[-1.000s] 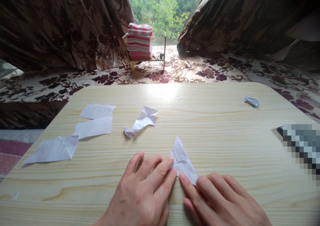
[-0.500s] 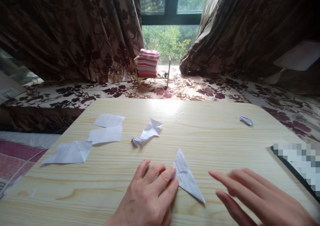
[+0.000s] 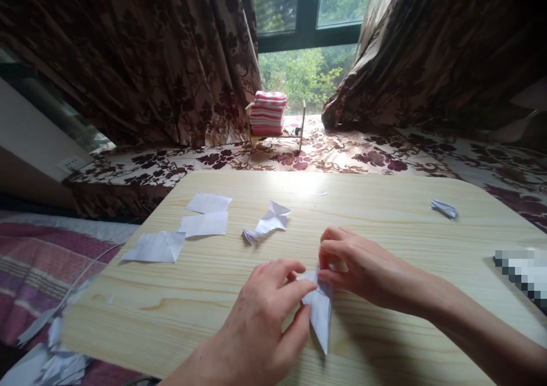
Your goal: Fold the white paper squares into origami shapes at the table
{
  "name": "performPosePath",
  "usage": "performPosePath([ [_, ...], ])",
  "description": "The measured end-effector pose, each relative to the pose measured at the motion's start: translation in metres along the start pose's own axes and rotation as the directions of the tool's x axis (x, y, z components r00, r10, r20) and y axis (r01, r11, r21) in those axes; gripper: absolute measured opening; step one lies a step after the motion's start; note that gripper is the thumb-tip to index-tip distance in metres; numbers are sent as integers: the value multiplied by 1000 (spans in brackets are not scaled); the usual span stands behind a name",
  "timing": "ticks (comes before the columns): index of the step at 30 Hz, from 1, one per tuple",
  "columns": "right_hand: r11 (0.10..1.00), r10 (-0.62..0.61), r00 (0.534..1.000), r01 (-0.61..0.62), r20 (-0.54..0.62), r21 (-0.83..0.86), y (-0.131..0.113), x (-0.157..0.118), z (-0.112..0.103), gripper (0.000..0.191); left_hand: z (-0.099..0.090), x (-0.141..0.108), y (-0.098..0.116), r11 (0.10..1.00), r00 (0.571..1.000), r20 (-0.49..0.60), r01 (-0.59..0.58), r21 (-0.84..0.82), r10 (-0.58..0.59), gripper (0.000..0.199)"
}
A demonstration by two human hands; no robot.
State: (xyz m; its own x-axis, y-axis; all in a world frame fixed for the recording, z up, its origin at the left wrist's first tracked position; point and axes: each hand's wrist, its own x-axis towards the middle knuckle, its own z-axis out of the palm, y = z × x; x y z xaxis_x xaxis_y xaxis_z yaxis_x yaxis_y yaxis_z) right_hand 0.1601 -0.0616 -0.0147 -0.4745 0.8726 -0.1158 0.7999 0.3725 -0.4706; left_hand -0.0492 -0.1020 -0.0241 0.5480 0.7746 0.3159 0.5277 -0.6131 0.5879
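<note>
Starting at the far left, we are seeing loose papers [image 3: 60,363] lying beside the wooden table [image 3: 192,323], next to a striped cover [image 3: 64,255]. On the tabletop, the creased sheet [image 3: 154,247], the middle sheet [image 3: 204,224] and the back sheet [image 3: 208,203] are lying in the same arrangement as a second ago; only our view is shifting. Further right, a torn, creased piece [image 3: 273,219] is resting with a small twisted fold at its near end, likewise unchanged.

Next comes our left hand [image 3: 269,312], half curled with its fingers spread. Its forefinger and thumb are touching the left side of the folded paper [image 3: 320,315]; whether they are pinching it or only steadying it, we cannot tell. The paper is lying near the table's front, and its long tip, which was slanting off to the right half a second ago, is now pointing almost straight back at us.

Our right hand [image 3: 348,260] is showing the biggest change: it was hanging off to the right, clear of the paper, and now it is curling over the far end, thumb and forefinger seemingly closing on it. For the folding, we are judging, this is putting both hands back on the piece at a new angle. Rightmost, a small folded strip [image 3: 444,209] and a pixelated object [image 3: 521,272] are sitting untouched.
</note>
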Motion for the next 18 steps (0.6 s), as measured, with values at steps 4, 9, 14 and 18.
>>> performPosePath([
  [4,998,-56,997,56,-44,3,4,-2,9,5,2,12,2,969,969,-32,243,-40,-244,20],
  [9,992,-74,992,63,-99,-109,1,-5,15,10,7,13,0,934,945,57,307,181,-321,6],
  [14,991,-86,987,71,-134,-110,1,-10,19,9,9,13,-1,919,934,99,311,244,-343,8],
  [18,990,-79,986,60,-144,-128,1,-11,19,6,4,20,2,914,921,128,332,235,-368,11],
])
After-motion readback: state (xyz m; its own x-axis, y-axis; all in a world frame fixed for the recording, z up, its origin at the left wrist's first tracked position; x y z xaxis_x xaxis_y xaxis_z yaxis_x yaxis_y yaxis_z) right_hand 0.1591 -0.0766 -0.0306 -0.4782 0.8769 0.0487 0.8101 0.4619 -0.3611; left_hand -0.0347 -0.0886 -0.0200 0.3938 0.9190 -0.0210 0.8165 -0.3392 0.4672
